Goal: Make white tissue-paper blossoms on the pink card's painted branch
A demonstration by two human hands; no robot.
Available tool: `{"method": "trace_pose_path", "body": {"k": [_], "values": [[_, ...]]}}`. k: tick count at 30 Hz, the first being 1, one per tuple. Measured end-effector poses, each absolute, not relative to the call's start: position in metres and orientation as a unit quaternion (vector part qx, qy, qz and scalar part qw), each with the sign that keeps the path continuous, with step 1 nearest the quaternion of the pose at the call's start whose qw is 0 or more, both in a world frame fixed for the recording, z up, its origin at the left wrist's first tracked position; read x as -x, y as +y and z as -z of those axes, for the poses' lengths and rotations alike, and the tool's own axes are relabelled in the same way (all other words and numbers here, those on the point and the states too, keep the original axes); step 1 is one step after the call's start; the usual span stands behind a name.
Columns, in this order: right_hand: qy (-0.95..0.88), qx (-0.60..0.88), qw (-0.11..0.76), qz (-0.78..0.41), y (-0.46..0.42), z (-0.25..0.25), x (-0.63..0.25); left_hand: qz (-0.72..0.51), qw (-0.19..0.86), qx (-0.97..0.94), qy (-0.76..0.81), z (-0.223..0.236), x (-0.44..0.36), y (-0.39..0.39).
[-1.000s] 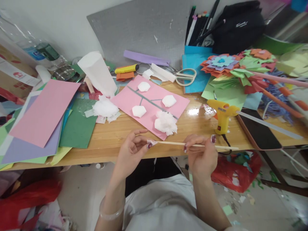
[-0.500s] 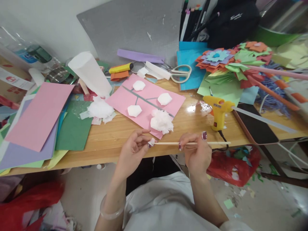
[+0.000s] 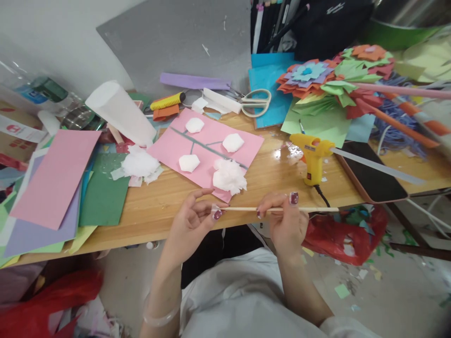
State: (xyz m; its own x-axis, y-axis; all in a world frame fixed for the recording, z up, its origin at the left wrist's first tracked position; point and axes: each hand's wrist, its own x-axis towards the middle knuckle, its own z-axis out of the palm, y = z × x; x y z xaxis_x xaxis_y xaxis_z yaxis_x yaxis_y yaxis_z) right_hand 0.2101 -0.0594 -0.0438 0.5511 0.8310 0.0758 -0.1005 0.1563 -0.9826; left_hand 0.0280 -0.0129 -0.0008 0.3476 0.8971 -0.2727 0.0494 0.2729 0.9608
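My right hand [image 3: 287,225] is closed round a thin wooden stick [image 3: 243,209], held level above the table's front edge. At the stick's left tip my left hand [image 3: 193,220] pinches a small piece of white tissue paper [image 3: 214,208]. Just beyond my hands lies a pink card [image 3: 207,180] with a drawn grey-green branch. Three flat white paper shapes [image 3: 233,142] sit along that branch, and a ruffled clump of white tissue [image 3: 229,177] covers the card's near corner. Left of the card is a loose pile of white tissue pieces [image 3: 140,162].
A yellow glue gun [image 3: 313,157] stands right, beside a phone [image 3: 375,171]. Behind are scissors [image 3: 256,102], a yellow cutter [image 3: 168,101], a white paper roll [image 3: 121,112] and paper flowers [image 3: 307,72]. Coloured sheets [image 3: 56,178] lie left. A red bag [image 3: 352,239] is below.
My left fingers have closed further over the tissue at the stick's tip. The stick stays level in my right hand. The whole view has shifted slightly.
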Motion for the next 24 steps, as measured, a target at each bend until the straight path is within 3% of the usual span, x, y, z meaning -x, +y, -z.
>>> {"method": "trace_pose_path", "body": {"k": [11, 24], "values": [[-0.278, 0.537, 0.736, -0.304, -0.054, 0.037, -0.226, -0.363, 0.545, -0.568, 0.498, 0.002, -0.033, 0.002], [-0.365, 0.613, 0.659, -0.240, -0.038, 0.050, -0.229, -0.316, 0.504, -0.648, 0.475, -0.015, -0.054, 0.039]]}}
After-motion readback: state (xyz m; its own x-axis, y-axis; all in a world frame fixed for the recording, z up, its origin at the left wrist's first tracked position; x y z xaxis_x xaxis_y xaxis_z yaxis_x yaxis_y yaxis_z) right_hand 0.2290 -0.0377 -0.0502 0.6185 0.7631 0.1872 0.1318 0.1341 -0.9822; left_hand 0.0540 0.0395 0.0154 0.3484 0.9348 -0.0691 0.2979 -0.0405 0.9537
